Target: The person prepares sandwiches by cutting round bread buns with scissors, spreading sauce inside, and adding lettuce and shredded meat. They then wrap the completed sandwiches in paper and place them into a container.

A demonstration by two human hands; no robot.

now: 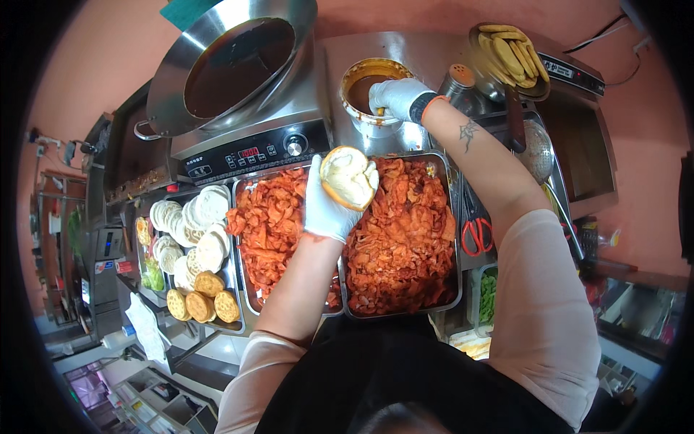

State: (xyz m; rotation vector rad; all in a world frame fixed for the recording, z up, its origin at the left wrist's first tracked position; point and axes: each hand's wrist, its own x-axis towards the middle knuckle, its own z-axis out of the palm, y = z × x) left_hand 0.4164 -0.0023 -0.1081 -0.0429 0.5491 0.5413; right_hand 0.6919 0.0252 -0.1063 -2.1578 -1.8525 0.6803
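My left hand, in a whitish disposable glove, holds a split bread bun with its white inside facing up. The bun is above two metal trays heaped with reddish-orange sliced meat. My right hand, also gloved, is at the mouth of a white plastic tub of brown sauce. Its fingers are curled around a small yellowish item, mostly hidden, so its kind is unclear.
A large steel wok of dark liquid sits on an induction cooker. Flatbreads fill a tray at left. At right are red-handled scissors, a perforated-top shaker, a skimmer and a bowl of yellow fried strips.
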